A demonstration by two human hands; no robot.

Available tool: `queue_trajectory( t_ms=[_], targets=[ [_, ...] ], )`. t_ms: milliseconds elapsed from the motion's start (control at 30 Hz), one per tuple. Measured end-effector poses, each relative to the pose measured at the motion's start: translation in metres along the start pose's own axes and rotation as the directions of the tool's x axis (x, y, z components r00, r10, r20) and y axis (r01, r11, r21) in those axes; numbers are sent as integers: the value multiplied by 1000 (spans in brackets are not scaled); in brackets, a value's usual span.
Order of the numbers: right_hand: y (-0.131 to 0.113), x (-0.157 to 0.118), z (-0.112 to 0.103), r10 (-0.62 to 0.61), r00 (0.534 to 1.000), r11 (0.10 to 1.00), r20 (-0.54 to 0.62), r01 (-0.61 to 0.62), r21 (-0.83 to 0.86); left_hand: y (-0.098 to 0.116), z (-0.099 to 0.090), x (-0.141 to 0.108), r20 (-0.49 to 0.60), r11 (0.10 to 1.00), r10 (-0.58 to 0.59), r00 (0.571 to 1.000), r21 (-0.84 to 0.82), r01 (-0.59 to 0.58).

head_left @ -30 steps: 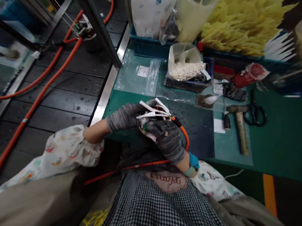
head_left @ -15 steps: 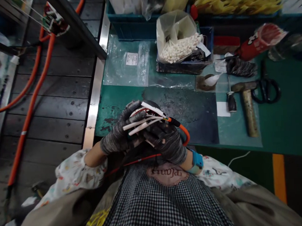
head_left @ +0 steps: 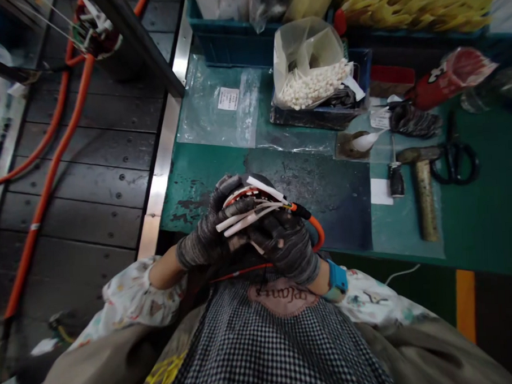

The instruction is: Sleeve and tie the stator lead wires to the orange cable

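Both hands wear dark grey knit work gloves and are close together in front of my apron. My left hand [head_left: 211, 231] is closed around the left side of a round part [head_left: 250, 193] with a pale and red rim, most of it hidden by the gloves. Several white-sleeved wires [head_left: 242, 222] fan out over the fingers. They run from the end of an orange cable [head_left: 319, 234], where there is a black sleeve [head_left: 300, 210]. Below that cable end, my right hand [head_left: 290, 244] has its fingers curled against the part from the right.
A blue bin [head_left: 320, 116] holds a bag of white-tipped pieces. To the right lie a hammer [head_left: 426, 198], scissors [head_left: 454, 163], a black-handled screwdriver [head_left: 395, 179] and a red bottle [head_left: 440, 82]. A metal table edge [head_left: 163, 145] borders the slatted floor, where orange cables [head_left: 59, 149] run.
The whole view has shifted slightly. The white-sleeved wires have moved a little within the grip, and more of the round part's red rim shows. Both hands keep their hold.
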State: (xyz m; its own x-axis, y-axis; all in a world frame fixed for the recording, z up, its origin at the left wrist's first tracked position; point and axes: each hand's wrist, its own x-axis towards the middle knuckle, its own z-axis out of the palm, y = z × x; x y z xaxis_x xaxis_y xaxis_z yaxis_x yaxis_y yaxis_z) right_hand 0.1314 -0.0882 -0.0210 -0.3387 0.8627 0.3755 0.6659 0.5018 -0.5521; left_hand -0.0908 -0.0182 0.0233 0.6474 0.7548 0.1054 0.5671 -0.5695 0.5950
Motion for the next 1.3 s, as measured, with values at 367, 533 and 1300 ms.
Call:
queue_trajectory(
  t_ms=[367, 533, 1300],
  targets=[
    [16, -3, -8, -146, 989, 989, -23, 146, -9, 2, -6, 9, 62, 990, 67, 996, -125, -59],
    [9, -3, 0, -20, 999, 1000, 41, 20, -3, 6, -6, 6, -11, 985, 55, 998, -164, -56],
    [36, 17, -49, 165, 983, 986, -76, -167, -16, 27, 1, 46, -89, 939, 327, 941, -78, -334]
  ],
)
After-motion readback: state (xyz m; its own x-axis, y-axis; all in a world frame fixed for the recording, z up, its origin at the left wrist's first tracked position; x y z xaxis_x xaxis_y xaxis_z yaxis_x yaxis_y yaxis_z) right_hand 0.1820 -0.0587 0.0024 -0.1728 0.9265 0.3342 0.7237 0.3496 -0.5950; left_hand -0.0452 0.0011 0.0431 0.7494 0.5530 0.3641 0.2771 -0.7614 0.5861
